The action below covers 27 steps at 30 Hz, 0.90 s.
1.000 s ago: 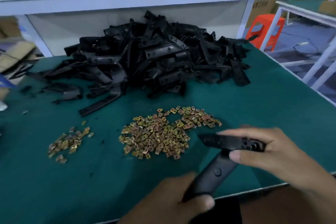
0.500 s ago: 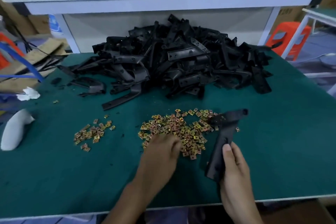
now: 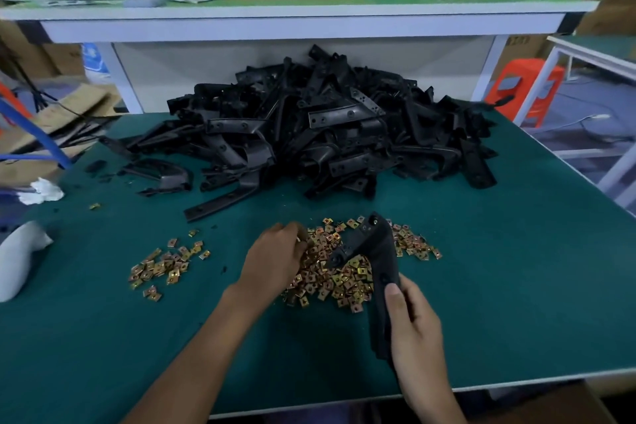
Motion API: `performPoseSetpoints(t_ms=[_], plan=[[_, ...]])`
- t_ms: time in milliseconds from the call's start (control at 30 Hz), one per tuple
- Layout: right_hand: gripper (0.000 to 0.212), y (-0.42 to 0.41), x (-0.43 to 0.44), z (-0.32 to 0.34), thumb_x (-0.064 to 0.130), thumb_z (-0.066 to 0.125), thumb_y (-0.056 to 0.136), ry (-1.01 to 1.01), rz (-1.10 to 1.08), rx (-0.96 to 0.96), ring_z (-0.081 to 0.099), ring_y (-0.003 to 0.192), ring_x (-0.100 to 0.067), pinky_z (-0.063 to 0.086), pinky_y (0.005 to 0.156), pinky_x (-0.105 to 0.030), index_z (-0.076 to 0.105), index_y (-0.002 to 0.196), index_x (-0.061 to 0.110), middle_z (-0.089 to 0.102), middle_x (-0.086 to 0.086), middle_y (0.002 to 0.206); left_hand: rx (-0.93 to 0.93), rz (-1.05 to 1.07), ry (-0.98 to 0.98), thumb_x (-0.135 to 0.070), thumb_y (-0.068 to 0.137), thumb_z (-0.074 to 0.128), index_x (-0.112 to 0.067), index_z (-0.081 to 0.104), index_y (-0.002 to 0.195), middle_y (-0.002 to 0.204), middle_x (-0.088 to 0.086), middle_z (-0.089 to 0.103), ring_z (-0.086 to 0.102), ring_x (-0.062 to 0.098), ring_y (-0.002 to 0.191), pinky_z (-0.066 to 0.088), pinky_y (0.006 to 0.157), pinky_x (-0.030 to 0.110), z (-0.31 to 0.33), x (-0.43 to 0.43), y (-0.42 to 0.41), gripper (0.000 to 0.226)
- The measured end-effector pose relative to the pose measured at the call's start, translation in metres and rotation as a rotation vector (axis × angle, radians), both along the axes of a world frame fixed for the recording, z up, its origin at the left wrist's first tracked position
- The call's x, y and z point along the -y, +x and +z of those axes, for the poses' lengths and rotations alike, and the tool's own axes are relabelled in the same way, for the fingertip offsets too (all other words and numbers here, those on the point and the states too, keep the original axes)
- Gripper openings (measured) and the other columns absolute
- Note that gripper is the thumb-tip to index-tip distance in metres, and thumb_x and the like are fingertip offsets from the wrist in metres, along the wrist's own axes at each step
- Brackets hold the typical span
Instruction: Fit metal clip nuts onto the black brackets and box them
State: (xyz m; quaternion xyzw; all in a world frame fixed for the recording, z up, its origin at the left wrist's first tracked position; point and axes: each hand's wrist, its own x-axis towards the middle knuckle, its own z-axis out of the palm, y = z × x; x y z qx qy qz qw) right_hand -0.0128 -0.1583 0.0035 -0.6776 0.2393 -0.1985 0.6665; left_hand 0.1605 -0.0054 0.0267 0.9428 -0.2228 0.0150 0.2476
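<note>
Head view: the clip nut pile (image 3: 344, 280) lies mid-way across the green surface (image 3: 516, 268), a smaller scatter of nuts (image 3: 165, 265) sits well to its left, and the bracket heap (image 3: 327, 134) is behind both, by the back edge.
Right grip: the right grip (image 3: 413, 330), a bare hand, is wrapped round the lower leg of one black bracket (image 3: 377, 251). The thumb lies flat along its face, and the bracket's bent upper end hangs over the nut pile.
Left grip: the left grip (image 3: 275, 258) is knuckles up with its fingers curled down into the pile's left edge. I cannot tell whether a nut is pinched between the tips.
Bracket handling: I judge it stiff moulded plastic, light and matt, so unlikely to slip. I would take it by the long leg, as it is held here, leaving the holed ends free.
Nut handling: these look like thin sprung metal, tiny and light, probably slick and sharp at the edges. They tangle in a heap, so I would pinch one by its flat faces, mouth toward the bracket edge.
Box: I cannot make out which one takes finished parts.
</note>
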Motion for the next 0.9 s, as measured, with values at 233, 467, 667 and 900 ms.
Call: performPoseSetpoints(t_ms=[233, 467, 667, 900], plan=[[0.032, -0.001, 0.002, -0.004, 0.058, 0.050, 0.093, -0.011, 0.044, 0.023, 0.071, 0.100, -0.010, 0.057, 0.089, -0.051, 0.066, 0.119, 0.050, 0.075, 0.013, 0.109, -0.284, 0.057, -0.511, -0.033, 0.098, 0.062, -0.030, 0.071, 0.089, 0.074, -0.017, 0.067, 0.058, -0.001, 0.064, 0.044, 0.059, 0.012, 0.016, -0.013, -0.012, 0.013], [0.029, 0.000, 0.003, -0.010, 0.050, 0.051, 0.102, -0.037, 0.106, 0.044, 0.066, 0.115, -0.002, 0.051, 0.097, -0.040, 0.065, 0.127, 0.049, 0.072, 0.020, 0.122, -0.755, 0.116, -1.108, -0.017, 0.092, 0.070, -0.017, 0.080, 0.095, 0.076, -0.002, 0.069, 0.062, 0.007, 0.069, 0.054, 0.065, 0.020, 0.040, -0.002, -0.045, 0.010], [0.027, -0.001, 0.004, -0.007, 0.042, 0.051, 0.105, -0.039, 0.126, 0.051, 0.068, 0.113, -0.007, 0.051, 0.091, -0.036, 0.068, 0.127, 0.042, 0.074, 0.014, 0.119, -0.817, 0.116, -1.203, -0.007, 0.091, 0.069, -0.008, 0.075, 0.108, 0.098, 0.011, 0.074, 0.066, 0.020, 0.087, 0.054, 0.090, 0.037, 0.039, 0.004, -0.064, 0.018], [0.030, 0.000, 0.005, -0.007, 0.049, 0.051, 0.103, -0.053, 0.132, 0.039, 0.069, 0.104, -0.007, 0.049, 0.080, -0.029, 0.069, 0.126, 0.042, 0.075, 0.012, 0.113, -0.754, 0.084, -1.099, -0.017, 0.097, 0.065, -0.029, 0.079, 0.096, 0.091, 0.000, 0.075, 0.066, 0.016, 0.083, 0.053, 0.077, 0.029, 0.036, -0.005, -0.070, 0.019]])
